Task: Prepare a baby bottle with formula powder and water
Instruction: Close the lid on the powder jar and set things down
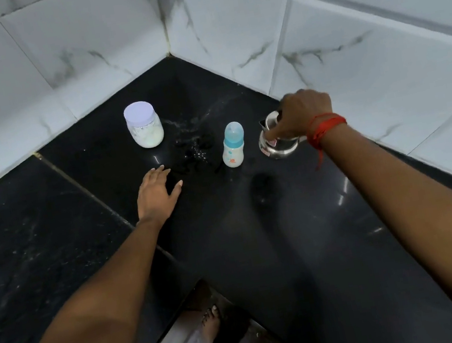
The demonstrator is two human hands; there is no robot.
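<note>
A small baby bottle [232,147] with a blue teat and clear cap stands upright on the black counter [273,223]. To its left, a clear jar [144,124] with a pale lid holds white formula powder. Right of the bottle sits a steel pot [276,145]. My right hand [303,113], with a red thread at the wrist, covers the pot's top and grips it from above. My left hand [159,192] lies flat on the counter with fingers spread, holding nothing, left of the bottle.
Water drops and powder specks [194,146] lie between the jar and the bottle. White marble-look tiled walls [362,41] meet in a corner behind the counter. The counter's front edge runs below, with the floor and a bare foot [210,322] visible.
</note>
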